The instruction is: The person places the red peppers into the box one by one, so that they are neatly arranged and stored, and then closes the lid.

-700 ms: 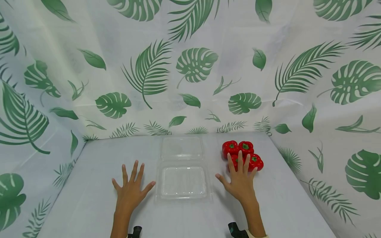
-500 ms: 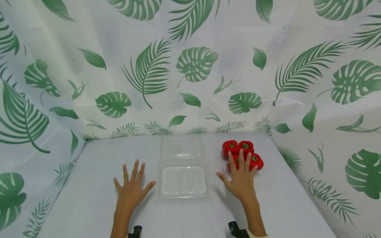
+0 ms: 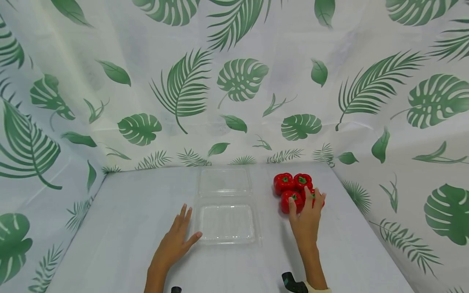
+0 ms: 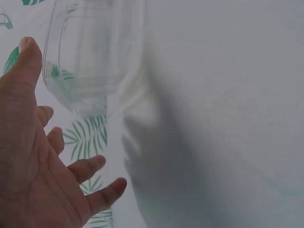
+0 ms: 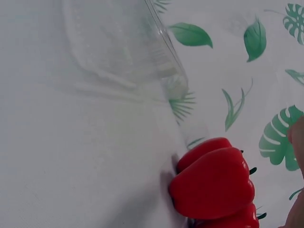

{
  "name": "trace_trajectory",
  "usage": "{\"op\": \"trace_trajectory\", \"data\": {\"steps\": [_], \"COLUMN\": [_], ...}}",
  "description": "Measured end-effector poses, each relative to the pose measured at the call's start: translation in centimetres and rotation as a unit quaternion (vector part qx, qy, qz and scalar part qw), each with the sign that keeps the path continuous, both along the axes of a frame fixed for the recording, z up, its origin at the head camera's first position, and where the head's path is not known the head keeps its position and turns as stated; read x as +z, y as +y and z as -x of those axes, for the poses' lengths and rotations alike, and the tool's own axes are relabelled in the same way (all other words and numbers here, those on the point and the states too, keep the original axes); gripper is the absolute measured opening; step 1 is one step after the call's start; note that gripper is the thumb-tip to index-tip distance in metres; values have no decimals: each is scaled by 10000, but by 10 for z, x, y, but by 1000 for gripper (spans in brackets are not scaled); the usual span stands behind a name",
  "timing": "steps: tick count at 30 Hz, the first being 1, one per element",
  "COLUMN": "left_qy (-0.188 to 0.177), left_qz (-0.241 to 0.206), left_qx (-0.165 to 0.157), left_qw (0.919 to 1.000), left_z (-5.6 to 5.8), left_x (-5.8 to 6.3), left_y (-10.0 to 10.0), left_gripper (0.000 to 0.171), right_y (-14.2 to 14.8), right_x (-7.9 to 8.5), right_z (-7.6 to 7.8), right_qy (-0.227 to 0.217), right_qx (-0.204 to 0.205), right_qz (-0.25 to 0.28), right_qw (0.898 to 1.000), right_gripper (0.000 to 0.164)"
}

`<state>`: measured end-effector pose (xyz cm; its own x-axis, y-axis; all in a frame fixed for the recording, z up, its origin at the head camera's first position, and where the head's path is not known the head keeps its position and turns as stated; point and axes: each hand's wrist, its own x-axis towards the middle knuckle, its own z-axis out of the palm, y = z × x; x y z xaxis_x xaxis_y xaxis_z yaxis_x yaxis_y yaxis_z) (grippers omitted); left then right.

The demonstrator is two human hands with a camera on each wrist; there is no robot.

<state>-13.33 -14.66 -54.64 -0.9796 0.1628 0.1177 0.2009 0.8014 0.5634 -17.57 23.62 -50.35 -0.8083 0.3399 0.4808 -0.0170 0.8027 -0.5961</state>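
Observation:
Several red bell peppers [image 3: 291, 202] with green stems sit clustered at the right of the table. My right hand [image 3: 307, 221] is over the front right pepper [image 3: 313, 198], fingers spread and slightly bent, hiding part of it. Only a sliver of that hand shows in the right wrist view, apart from the nearest pepper [image 5: 213, 185]. A clear plastic clamshell container [image 3: 227, 224] lies unfolded in the middle, its lid half [image 3: 224, 181] toward the back. Beside its left edge is my left hand [image 3: 174, 243], fingers extended and holding nothing; whether it touches the container I cannot tell.
A white-covered table [image 3: 121, 228] carries everything. Behind it and at both sides hangs a white curtain [image 3: 256, 122] printed with green leaves. The container lies between the two hands.
My left hand has moved right toward the container and turned, its fingers closer together. My right hand has shifted right, from the front left pepper to the front right one, its fingers bending.

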Motion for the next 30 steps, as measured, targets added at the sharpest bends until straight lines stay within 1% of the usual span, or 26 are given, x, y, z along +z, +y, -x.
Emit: {"op": "trace_trajectory", "data": {"steps": [2, 5, 9, 13, 16, 21, 30], "left_qy": [-145, -302, -291, -193, -152, -101, 26], "left_qz": [-213, -443, -566, -657, -682, -698, -686], "left_qx": [-121, -233, -271, -253, -226, -210, -222], "left_qw": [9996, 9983, 9976, 9973, 9973, 9973, 9974], "left_z": [-2, -3, -4, -5, -7, -8, -10], "left_x": [-2, -4, -7, -7, -8, -9, -13], "left_y": [2, 4, 9, 13, 16, 19, 21], "left_gripper": [86, 88, 90, 93, 95, 95, 96], "right_y": [3, 9, 17, 26, 33, 40, 43], "right_x": [-2, -4, -5, -9, -13, -18, -31], "right_z": [2, 6, 13, 21, 28, 32, 33], "right_qy": [52, 101, 85, -36, -137, -242, -229], "right_qx": [-241, -456, -552, -677, -785, -734, -568], "right_qz": [395, 961, 1677, 2177, 2361, 2587, 2515], "right_qw": [9989, 9943, 9842, 9737, 9685, 9628, 9659], "right_gripper": [72, 69, 66, 65, 64, 66, 70]}}
